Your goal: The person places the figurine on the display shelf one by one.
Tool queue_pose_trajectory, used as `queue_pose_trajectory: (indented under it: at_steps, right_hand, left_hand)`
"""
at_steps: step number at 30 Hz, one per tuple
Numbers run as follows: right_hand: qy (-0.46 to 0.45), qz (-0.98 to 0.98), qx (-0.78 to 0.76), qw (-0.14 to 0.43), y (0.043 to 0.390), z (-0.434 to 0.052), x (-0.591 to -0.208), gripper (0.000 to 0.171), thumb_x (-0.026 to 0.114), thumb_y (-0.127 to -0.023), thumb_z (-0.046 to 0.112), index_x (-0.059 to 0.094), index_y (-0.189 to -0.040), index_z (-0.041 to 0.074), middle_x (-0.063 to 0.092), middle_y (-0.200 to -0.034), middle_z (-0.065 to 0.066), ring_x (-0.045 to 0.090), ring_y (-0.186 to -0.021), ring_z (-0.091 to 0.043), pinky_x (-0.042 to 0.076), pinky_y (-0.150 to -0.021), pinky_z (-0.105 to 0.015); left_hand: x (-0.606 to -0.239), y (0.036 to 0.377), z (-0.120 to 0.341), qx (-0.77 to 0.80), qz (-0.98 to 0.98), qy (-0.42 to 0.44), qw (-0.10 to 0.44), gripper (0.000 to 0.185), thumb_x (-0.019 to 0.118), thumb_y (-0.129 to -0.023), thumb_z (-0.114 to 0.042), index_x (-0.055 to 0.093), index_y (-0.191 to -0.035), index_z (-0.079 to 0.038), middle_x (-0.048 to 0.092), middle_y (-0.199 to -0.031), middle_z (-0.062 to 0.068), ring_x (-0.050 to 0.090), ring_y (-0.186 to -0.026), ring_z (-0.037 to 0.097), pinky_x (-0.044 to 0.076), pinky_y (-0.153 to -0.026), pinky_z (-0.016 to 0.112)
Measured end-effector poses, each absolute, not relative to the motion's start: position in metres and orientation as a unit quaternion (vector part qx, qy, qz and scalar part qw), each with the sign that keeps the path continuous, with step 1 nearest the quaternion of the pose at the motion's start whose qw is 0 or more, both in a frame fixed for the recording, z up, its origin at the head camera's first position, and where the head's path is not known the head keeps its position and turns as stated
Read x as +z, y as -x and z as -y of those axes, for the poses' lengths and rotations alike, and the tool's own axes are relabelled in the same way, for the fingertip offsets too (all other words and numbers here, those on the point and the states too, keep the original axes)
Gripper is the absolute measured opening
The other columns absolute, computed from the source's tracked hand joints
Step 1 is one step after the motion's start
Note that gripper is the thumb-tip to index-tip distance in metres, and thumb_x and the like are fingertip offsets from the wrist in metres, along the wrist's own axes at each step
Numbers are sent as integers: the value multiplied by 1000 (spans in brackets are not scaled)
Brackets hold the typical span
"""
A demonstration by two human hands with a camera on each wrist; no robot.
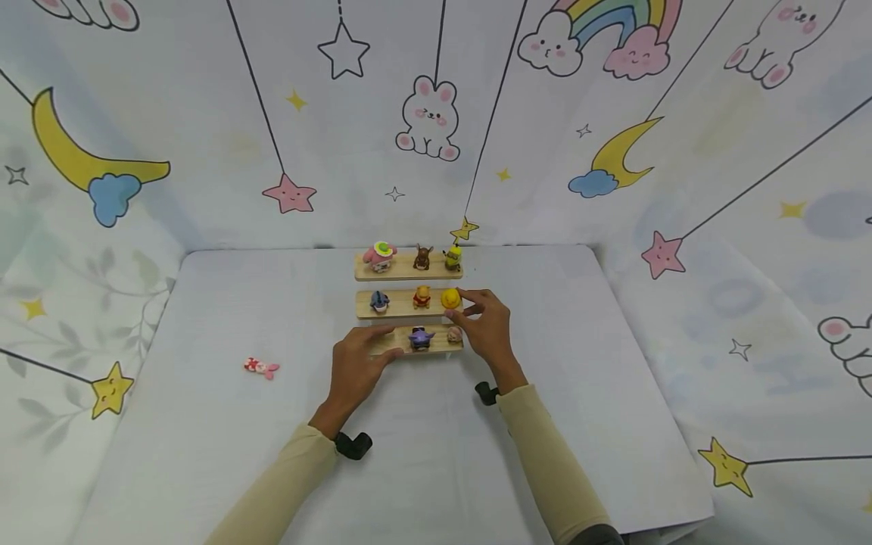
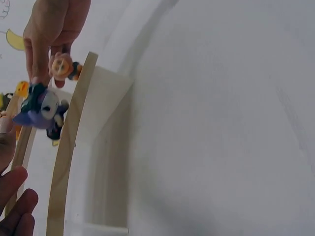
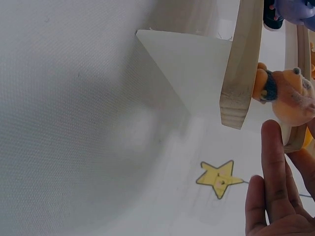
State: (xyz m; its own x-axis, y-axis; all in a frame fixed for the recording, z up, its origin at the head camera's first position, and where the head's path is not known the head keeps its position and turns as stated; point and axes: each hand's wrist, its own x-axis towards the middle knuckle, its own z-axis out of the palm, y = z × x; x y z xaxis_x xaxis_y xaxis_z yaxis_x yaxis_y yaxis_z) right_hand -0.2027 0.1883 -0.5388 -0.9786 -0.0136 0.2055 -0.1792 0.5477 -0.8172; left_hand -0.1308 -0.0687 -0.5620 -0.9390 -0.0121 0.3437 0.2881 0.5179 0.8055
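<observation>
A three-tier wooden shelf [image 1: 402,303] stands mid-table with small toy figures on it. My right hand [image 1: 465,324] pinches a small orange-headed figure [image 1: 454,334] at the right end of the front tier [image 1: 391,340]; the same figure [image 2: 61,67] shows between the fingertips in the left wrist view and close up as figure [image 3: 288,96] in the right wrist view. A purple figure [image 1: 421,337] stands mid-tier beside it. My left hand [image 1: 373,354] rests flat on the tier's left end, holding nothing.
A pink figure [image 1: 262,368] lies alone on the white table at the left. The middle tier holds a blue figure [image 1: 379,301], a bear [image 1: 421,296] and a yellow duck [image 1: 450,298]; the back tier carries three more. Printed cloth walls enclose the table.
</observation>
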Motion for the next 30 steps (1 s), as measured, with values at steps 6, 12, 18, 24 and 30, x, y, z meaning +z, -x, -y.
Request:
queue_pose_trajectory:
  at_steps: [6,12,18,24,30]
  right_hand:
    - [-44,881,464,83,203,-188,-539,51,88,-89,30,74,-137,18,71,-126,-11,75,-95,-25,62,-83,-42]
    - [-39,885,457,80,204,-188,-539,51,87,-89,31,74,-137,20,71,-126,-8,75,-97,-25,62,-85,-43]
    - [-35,885,458,74,203,-187,-539,51,87,-90,31,73,-138,20,70,-130,-16,74,-98,-26,61,-88,-46]
    - [-33,886,456,72,203,-187,-538,51,87,-90,31,73,-138,21,70,-128,-11,74,-98,-25,62,-87,-44]
    - [-28,883,463,71,202,-187,-536,50,88,-89,29,74,-137,21,70,-126,-7,74,-98,-26,62,-88,-44]
  left_hand:
    - [-561,125,91,-499,847,59,173,47,95,-80,-19,79,-124,-12,79,-120,7,71,-114,26,56,-98,48]
    - [-562,118,115,-479,856,47,186,46,93,-82,-17,78,-125,-10,79,-121,6,71,-113,25,54,-97,45]
    - [-563,114,140,-461,864,34,198,47,94,-81,-15,78,-125,-9,79,-122,8,71,-112,27,52,-97,37]
    - [-564,112,168,-443,873,17,204,48,94,-80,-10,78,-124,-7,79,-120,11,70,-109,30,51,-95,47]
    - [-568,108,196,-430,881,-11,198,47,93,-80,-7,78,-125,-7,79,-121,12,70,-109,31,48,-97,29]
